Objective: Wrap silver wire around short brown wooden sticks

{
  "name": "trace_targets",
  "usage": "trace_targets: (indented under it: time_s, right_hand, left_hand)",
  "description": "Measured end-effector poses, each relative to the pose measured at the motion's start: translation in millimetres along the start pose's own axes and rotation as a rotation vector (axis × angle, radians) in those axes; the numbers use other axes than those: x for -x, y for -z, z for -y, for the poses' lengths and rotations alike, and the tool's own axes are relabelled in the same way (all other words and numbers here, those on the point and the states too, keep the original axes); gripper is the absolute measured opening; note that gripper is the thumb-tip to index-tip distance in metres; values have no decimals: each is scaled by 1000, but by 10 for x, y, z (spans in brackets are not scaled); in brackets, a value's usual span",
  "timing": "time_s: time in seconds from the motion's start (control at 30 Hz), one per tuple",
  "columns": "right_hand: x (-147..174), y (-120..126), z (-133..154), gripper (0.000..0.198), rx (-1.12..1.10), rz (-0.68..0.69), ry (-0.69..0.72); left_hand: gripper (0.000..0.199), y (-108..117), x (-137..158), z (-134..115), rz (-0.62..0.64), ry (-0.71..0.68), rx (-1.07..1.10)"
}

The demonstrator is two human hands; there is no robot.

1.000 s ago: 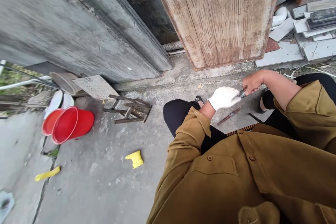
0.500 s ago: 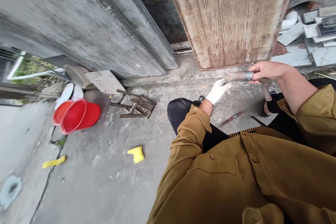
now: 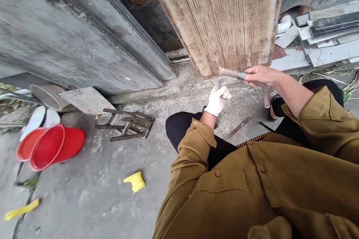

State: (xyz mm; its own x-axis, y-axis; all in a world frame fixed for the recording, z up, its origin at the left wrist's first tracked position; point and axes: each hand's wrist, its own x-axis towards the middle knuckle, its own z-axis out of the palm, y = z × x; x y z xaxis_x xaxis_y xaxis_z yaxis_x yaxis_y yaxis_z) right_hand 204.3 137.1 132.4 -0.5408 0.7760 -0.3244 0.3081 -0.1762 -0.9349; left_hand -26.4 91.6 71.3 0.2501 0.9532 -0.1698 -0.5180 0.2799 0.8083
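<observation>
My right hand (image 3: pixel 259 74), bare, is closed around a bent brown stick (image 3: pixel 229 72) with silvery wire wound about it beside my fingers. One end of the stick points left; the other part bends down toward my right foot. Below the left end is my left hand (image 3: pixel 218 101) in a white glove, its fingers curled. A pale, greyish blurred piece shows just above the gloved fingers; I cannot make out what it is. On the concrete between my legs lies a thin dark-red tool (image 3: pixel 239 127) with a wrapped middle.
A weathered wooden panel (image 3: pixel 227 18) leans ahead. To the left are a small wooden stool (image 3: pixel 126 125) on its side, red buckets (image 3: pixel 74 143), a yellow piece (image 3: pixel 136 182) and a yellow strip (image 3: pixel 22 209). Stacked tiles (image 3: pixel 333 33) lie at the right.
My gloved left hand has drawn a little away from the stick's left end and now curls below it. My right hand keeps its hold. The view has turned, shifting the surroundings left.
</observation>
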Motion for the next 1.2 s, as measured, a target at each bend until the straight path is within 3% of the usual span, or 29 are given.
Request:
trace_targets:
  time_s: [0.27,0.47,0.67,0.87,1.07,1.2]
  right_hand:
    - [-77,18,-194,36,-93,77,-57]
    - [-109,47,-274,35,-51,69,-69]
    - [-153,99,-362,34,27,24,-108]
    - [-237,129,-742,32,-42,-82,-187]
    - [-207,-4,-1043,21,-140,-189,-393]
    - [-140,-273,-1238,20,203,-184,-595]
  left_hand:
    - [38,21,-12,-254,-98,-108,287]
    - [48,68,43,-316,-141,-97,352]
    - [51,115,53,-313,-93,-93,327]
    - [49,157,48,-383,-102,-154,308]
    - [31,292,26,-452,-161,-213,187]
    - [25,344,-13,-296,-100,-148,-84]
